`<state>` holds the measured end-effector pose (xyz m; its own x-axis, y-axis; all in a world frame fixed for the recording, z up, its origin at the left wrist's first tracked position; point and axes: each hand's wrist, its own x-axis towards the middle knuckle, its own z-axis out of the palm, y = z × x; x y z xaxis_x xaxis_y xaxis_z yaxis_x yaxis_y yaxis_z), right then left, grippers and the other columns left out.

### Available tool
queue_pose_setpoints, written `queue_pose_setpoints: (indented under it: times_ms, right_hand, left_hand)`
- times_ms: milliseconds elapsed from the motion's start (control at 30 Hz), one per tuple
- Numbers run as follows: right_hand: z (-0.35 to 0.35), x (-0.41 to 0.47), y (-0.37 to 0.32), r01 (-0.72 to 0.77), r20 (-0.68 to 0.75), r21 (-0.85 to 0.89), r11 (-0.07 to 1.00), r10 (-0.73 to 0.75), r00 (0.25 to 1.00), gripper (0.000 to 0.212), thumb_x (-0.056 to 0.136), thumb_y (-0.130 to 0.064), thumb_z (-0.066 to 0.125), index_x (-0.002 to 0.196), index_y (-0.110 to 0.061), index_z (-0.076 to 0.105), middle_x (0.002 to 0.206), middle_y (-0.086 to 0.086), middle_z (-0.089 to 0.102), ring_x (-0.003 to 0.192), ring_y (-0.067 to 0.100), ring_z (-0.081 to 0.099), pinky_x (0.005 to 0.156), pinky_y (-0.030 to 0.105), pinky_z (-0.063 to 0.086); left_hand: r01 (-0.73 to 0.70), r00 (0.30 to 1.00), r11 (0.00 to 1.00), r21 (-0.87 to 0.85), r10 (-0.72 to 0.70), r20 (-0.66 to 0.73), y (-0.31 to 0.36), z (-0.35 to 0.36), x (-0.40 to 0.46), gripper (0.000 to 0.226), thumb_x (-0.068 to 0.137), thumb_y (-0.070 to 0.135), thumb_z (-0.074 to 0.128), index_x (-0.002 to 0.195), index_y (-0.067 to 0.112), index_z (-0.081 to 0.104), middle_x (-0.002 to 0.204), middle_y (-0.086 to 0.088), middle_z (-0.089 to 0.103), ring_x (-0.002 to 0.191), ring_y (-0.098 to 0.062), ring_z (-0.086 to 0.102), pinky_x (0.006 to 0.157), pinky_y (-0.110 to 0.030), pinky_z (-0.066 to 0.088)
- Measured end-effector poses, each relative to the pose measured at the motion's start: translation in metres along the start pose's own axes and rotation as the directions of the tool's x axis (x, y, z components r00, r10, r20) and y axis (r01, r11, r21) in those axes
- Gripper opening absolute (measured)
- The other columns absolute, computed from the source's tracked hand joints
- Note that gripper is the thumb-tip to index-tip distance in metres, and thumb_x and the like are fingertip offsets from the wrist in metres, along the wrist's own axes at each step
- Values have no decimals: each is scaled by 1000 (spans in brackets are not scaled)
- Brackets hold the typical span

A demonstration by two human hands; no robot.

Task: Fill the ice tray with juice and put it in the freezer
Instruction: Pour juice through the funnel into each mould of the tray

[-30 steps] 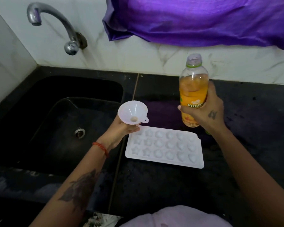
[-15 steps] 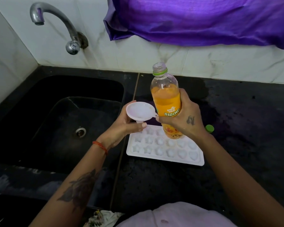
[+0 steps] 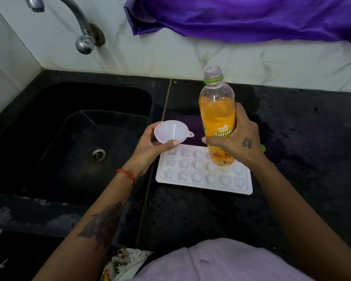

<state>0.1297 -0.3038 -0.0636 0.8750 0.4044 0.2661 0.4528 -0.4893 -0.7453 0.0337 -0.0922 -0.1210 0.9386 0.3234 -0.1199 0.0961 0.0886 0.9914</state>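
A white ice tray (image 3: 203,186) with star, round and heart moulds lies flat on the black counter (image 3: 292,159). Its cells look empty. My left hand (image 3: 148,148) holds a small white funnel (image 3: 170,131) above the tray's far left corner. My right hand (image 3: 239,141) grips an uncapped bottle of orange juice (image 3: 218,110), upright, over the tray's far middle. The bottle is roughly two thirds full. Behind my right hand a sliver of the green cap (image 3: 263,148) shows on the counter.
A black sink (image 3: 69,138) with a drain (image 3: 98,154) lies left of the tray, with a chrome tap (image 3: 77,23) on the marble wall above it. A purple cloth (image 3: 241,15) hangs over the wall at the back. No freezer is in view.
The bottle moved left from beside the tray to over it, and stays upright. The funnel has tipped so its mouth faces up and left. The view has shifted slightly.
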Motion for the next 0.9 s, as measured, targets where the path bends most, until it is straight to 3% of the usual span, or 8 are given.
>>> queue_pose_setpoints:
  times_ms: [100, 267, 433, 633, 733, 900]
  right_hand:
    - [-7, -2, 1, 6, 11, -56, 998, -5, 1000, 82, 54, -40, 85, 122, -22, 43, 100, -13, 52, 86, 9, 54, 65, 15, 38]
    - [-18, -4, 1, 64, 51, -202, 977, -55, 997, 81, 56, -37, 85, 124, -24, 44, 106, -3, 62, 92, 18, 59, 76, 37, 50]
    - [-25, -3, 5, 136, 102, -367, 920, -106, 989, 79, 60, -33, 82, 129, -26, 43, 107, 2, 64, 93, 22, 61, 71, 31, 44]
    - [-30, -6, 10, 166, 170, -530, 832, -88, 982, 78, 66, -28, 80, 133, -29, 41, 110, 7, 62, 97, 28, 60, 73, 37, 50]
    - [-31, -7, 12, 173, 207, -571, 802, -63, 976, 78, 69, -27, 77, 136, -30, 39, 113, 8, 60, 98, 29, 58, 75, 42, 51]
    - [-31, -7, 14, 195, 240, -617, 762, -54, 969, 78, 72, -26, 75, 138, -30, 36, 120, 9, 57, 103, 31, 56, 75, 39, 46]
  left_hand:
    - [-1, 1000, 1000, -1, 1, 1, -5, -1, -3, 68, 60, 23, 84, 116, 34, 49, 119, 5, 54, 94, 4, 65, 71, -17, 54]
    - [16, 999, 1000, 16, -17, 36, -10, -1, -4, 88, 53, 20, 89, 128, 30, 43, 124, 4, 53, 99, -3, 64, 75, -21, 56]
    - [9, 998, 1000, 3, -9, 65, -10, -3, -4, 90, 53, 20, 86, 131, 35, 43, 123, 9, 56, 106, -4, 63, 78, -24, 56]
    - [9, 998, 1000, -18, -8, 64, -10, -5, -5, 90, 51, 21, 87, 128, 35, 44, 122, 10, 56, 104, -2, 63, 78, -23, 55]
    - [17, 998, 1000, -25, -16, 56, -10, -6, -5, 87, 53, 17, 86, 127, 35, 44, 120, 10, 57, 102, 0, 63, 77, -22, 55]
    - [34, 998, 999, -40, -31, 58, -9, -8, -6, 80, 57, 9, 84, 125, 28, 46, 115, 11, 61, 102, -5, 65, 76, -24, 56]
